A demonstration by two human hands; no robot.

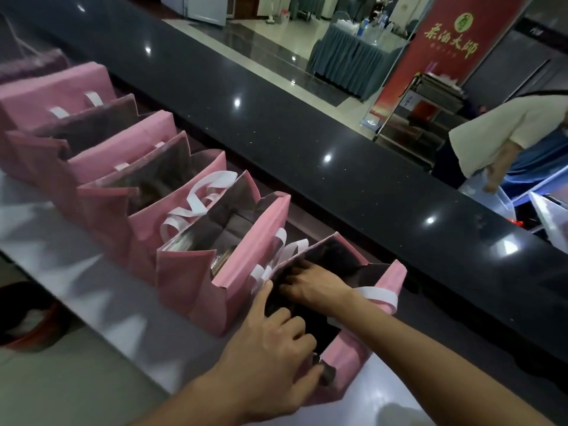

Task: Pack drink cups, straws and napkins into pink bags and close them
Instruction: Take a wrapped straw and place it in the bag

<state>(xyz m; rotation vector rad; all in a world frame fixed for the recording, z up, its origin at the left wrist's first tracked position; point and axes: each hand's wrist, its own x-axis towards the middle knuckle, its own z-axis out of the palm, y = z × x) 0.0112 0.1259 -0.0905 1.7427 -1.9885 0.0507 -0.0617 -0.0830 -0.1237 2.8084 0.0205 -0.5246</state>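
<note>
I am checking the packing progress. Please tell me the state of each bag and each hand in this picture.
Nearest bag: open, both hands at its mouth.
Second bag: open, handles loose.
Farther bags: standing in a row, tops open.
Left hand: gripping the nearest bag's near edge.
Right hand: inside the bag, fingers curled; contents hidden.

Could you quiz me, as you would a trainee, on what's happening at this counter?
1. True or false: both hands are at the nearest pink bag.
2. The right hand is: A) reaching into the bag's mouth, B) lifting a cup, C) resting on the black countertop.
3. Fill in: the bags' handles are ____ in colour.

Key: 1 true: the left hand grips the near edge. 2 A. 3 white, like the white handles of the next open bag.
</note>
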